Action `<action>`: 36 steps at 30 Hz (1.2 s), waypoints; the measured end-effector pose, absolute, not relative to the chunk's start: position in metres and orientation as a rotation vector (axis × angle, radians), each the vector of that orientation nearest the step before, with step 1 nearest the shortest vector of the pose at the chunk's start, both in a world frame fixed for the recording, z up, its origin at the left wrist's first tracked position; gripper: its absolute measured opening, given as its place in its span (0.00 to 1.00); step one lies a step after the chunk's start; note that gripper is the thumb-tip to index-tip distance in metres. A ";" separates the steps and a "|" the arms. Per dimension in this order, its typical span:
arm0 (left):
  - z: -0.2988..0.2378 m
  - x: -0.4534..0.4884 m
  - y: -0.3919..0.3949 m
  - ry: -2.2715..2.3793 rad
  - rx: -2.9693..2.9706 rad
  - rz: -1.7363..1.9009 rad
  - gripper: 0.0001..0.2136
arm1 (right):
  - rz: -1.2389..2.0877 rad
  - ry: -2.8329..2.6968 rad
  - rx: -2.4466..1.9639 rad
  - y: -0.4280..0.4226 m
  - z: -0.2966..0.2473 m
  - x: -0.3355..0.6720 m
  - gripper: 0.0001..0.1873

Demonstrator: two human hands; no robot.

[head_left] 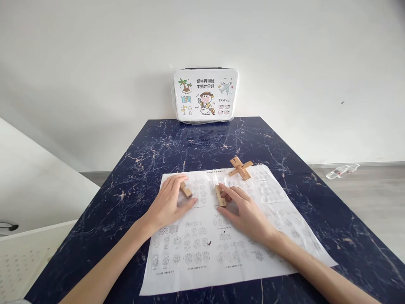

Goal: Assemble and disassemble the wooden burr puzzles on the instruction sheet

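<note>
A white instruction sheet printed with puzzle diagrams lies on a dark blue marble table. My left hand rests on the sheet with its fingers closed around a small wooden block. My right hand lies beside it, thumb and fingers pinching another wooden block that stands on the paper. A cross-shaped assembly of wooden pieces sits at the sheet's far edge, beyond my right hand.
A white case with a cartoon travel print leans against the wall at the table's far edge. A plastic bottle lies on the floor to the right. White furniture stands at the left.
</note>
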State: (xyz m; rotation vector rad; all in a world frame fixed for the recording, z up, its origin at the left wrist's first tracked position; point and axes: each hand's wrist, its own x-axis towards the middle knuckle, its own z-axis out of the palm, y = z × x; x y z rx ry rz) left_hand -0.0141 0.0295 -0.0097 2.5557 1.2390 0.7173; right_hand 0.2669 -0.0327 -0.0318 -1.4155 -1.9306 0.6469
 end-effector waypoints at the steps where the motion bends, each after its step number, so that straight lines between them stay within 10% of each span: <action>1: -0.011 -0.013 0.028 1.217 2.537 0.688 0.26 | 0.665 -1.926 -1.409 -0.033 -0.032 0.267 0.31; 11: -0.003 0.005 0.006 1.012 2.444 0.513 0.40 | 0.917 -2.079 -1.033 -0.041 -0.029 0.265 0.33; 17: -0.009 0.015 0.003 1.020 2.542 0.550 0.21 | 0.897 -1.980 -1.064 -0.041 -0.030 0.265 0.28; 28: -0.034 -0.021 0.035 1.662 2.627 0.738 0.17 | 0.619 -1.681 -1.273 -0.029 -0.030 0.277 0.10; 36: -0.025 -0.019 0.035 1.697 2.795 0.927 0.18 | 0.768 -1.328 -1.331 -0.014 -0.030 0.295 0.23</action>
